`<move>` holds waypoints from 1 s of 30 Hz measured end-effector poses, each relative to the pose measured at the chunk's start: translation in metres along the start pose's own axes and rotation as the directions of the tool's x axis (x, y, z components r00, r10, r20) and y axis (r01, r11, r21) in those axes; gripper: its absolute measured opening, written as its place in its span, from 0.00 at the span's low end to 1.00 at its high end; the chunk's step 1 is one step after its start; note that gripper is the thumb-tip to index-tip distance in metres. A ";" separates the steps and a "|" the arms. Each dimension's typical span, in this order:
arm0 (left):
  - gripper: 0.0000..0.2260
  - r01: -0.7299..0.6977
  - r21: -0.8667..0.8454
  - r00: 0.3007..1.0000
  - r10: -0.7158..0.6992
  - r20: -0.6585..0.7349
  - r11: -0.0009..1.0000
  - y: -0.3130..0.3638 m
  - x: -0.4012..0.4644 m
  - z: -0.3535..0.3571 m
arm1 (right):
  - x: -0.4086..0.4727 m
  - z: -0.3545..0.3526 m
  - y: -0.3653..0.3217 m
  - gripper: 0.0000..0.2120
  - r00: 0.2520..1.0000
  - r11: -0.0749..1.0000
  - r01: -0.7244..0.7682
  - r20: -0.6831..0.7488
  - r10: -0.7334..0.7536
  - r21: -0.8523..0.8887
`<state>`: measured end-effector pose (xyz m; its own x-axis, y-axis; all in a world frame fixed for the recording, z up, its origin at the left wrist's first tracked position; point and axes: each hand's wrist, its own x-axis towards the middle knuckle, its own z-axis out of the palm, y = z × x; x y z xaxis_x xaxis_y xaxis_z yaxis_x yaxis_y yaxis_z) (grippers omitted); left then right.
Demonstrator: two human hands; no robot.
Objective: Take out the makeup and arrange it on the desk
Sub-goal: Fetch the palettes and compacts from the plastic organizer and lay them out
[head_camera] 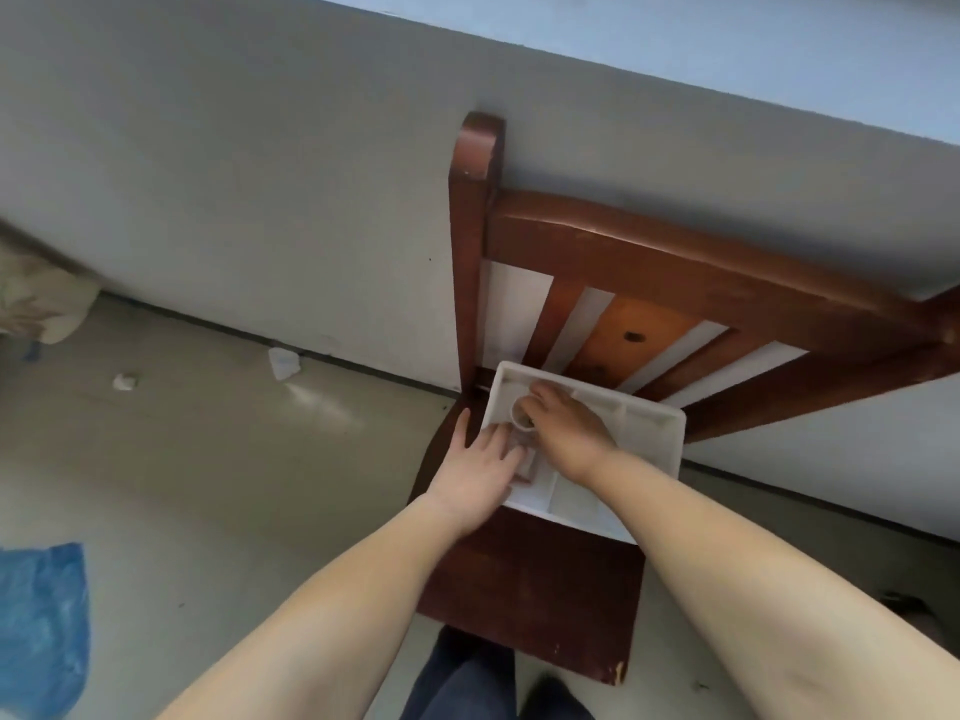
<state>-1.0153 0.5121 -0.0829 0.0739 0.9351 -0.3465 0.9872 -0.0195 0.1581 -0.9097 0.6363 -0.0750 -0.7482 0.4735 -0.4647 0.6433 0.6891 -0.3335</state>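
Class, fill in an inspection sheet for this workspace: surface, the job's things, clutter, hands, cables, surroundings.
Surface: brown wooden chair seat against the wall.
Job's things: white divided tray on the seat; small round jar and a pinkish item inside.
Clutter: blue plastic bag, paper scraps on the floor.
Hands: left hand rests on the pinkish item; right hand grips the jar.
Cables: nothing seen.
Surroundings: grey wall, bundled cloth at far left.
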 end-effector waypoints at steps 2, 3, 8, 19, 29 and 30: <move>0.21 -0.054 0.051 0.997 0.056 -0.044 0.997 -0.003 0.004 0.005 | 0.004 0.002 0.001 0.08 1.000 1.000 0.009 -0.005 -0.009 -0.028; 0.22 -0.071 0.086 0.996 0.076 -0.051 0.994 -0.005 0.006 0.004 | 0.005 0.001 0.000 0.09 1.000 0.999 0.007 -0.020 -0.007 -0.039; 0.24 -0.109 0.087 0.985 0.120 -0.128 0.990 -0.007 0.015 0.005 | 0.009 -0.002 -0.003 0.11 0.998 0.999 0.002 -0.069 -0.006 -0.053; 0.23 -0.100 0.105 0.989 0.110 -0.097 0.989 -0.001 0.020 0.004 | -0.041 -0.015 0.030 0.14 0.929 0.999 0.045 -0.369 -0.039 0.007; 0.22 0.198 -0.367 0.899 -0.318 -0.302 0.909 0.064 -0.016 -0.011 | -0.117 -0.023 0.053 0.11 0.925 0.983 0.173 -0.354 -0.142 0.059; 0.21 0.233 -0.460 0.854 -0.406 -0.325 0.857 0.077 -0.029 -0.014 | -0.123 -0.025 0.050 0.11 0.925 0.978 0.204 -0.338 -0.175 0.051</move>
<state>-0.9437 0.4888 -0.0480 -0.3838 0.9215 -0.0596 0.7983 0.3635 0.4801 -0.7891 0.6259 -0.0141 -0.8595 0.5024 -0.0943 0.4846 0.7422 -0.4629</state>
